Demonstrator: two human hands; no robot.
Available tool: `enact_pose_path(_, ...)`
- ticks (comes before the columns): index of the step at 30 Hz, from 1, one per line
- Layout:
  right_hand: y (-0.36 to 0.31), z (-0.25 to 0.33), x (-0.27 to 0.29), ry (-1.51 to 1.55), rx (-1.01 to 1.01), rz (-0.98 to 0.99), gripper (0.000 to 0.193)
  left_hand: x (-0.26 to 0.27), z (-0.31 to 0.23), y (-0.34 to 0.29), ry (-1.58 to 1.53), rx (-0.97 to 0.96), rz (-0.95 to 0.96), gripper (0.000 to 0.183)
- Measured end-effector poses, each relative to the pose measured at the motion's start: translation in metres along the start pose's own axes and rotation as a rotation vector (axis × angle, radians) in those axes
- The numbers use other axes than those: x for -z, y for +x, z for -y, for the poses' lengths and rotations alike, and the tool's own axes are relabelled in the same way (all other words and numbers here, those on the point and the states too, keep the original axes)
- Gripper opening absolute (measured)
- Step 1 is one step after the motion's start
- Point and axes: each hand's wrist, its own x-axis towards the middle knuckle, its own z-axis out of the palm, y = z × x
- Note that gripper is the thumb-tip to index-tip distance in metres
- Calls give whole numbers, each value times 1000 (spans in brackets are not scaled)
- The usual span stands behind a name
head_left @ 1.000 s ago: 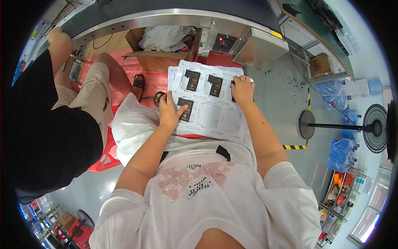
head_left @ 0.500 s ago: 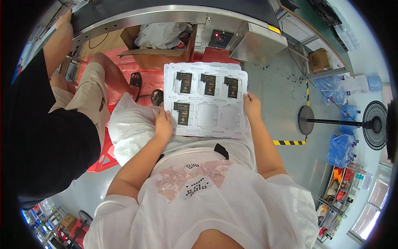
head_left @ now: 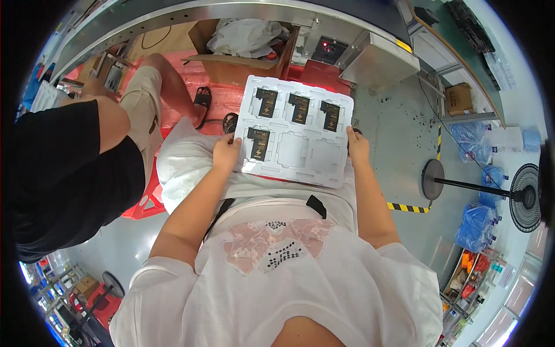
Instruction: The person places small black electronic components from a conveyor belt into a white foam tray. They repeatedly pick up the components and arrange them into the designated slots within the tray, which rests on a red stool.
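Observation:
A white plastic tray [head_left: 289, 133] rests over my lap, tilted slightly down to the right. My left hand [head_left: 226, 151] grips its left edge, with the thumb on the rim. On the right edge my right hand [head_left: 358, 146] holds it the same way, fingers partly hidden beneath. Three black notched batteries lie in the far row: a left one [head_left: 266, 103], a middle one [head_left: 299, 109] and a right one [head_left: 330, 117]. A fourth battery [head_left: 258, 143] sits in the near left pocket. The other two near pockets hold nothing.
A metal-edged conveyor bench [head_left: 243, 11] runs across the far side, with an open cardboard box [head_left: 243, 69] under it. A person in black [head_left: 69, 168] sits close on my left. To the right stand a black fan [head_left: 524, 194] and blue-wrapped bottles [head_left: 477, 217].
The tray has turned a little clockwise and shifted slightly away from me, both hands still on it. The neighbour's arm has come down from the bench. My view has shifted a little.

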Motion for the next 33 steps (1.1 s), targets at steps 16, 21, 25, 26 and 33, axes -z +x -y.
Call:
enact_pose_path(16, -39, 55, 53, -536, 238, 261, 41, 10, -12, -5, 62, -140, 73, 36)
enact_pose_path(21, -53, 209, 137, 147, 506, 466, 33, 50, -83, 14, -223, -499, -194, 22)
enact_pose_path(25, 3, 319, 157, 222, 671, 106, 39, 103, -196, 59, -202, -867, -381, 17)
enact_pose_path(26, 29, 335, 157, 195, 681, 44, 45, 111, -224, 70, -213, -881, -404, 17)
enact_pose_path(33, 175, 391, 121, -492, 227, -275, 71, 148, -301, 217, 371, -1037, -694, 25)
